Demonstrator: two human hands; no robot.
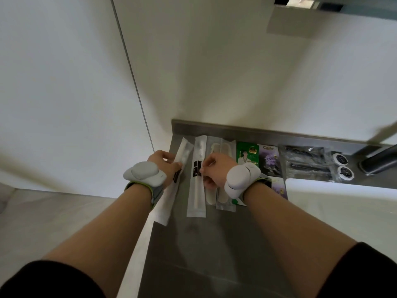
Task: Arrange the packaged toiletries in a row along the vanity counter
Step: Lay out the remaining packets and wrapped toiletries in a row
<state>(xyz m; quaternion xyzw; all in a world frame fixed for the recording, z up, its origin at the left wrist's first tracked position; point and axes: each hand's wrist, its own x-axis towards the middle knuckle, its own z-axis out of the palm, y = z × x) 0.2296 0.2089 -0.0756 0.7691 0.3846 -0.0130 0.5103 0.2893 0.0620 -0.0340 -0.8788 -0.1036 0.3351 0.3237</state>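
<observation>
Grey counter (pixel 204 244): left hand (pixel 165 166) and right hand (pixel 217 171) pinch 2 white packets (pixel 196 179).

Green packet (pixel 247 155), purple sachet (pixel 269 161), grey counter (pixel 193 244).

Packets in a row on the counter (pixel 206 244), leftmost packet (pixel 171 190) overhanging its left edge, toothbrush packet (pixel 196 190) beside it, sachets (pixel 269 161) further right, basin (pixel 343 203) at right.
</observation>
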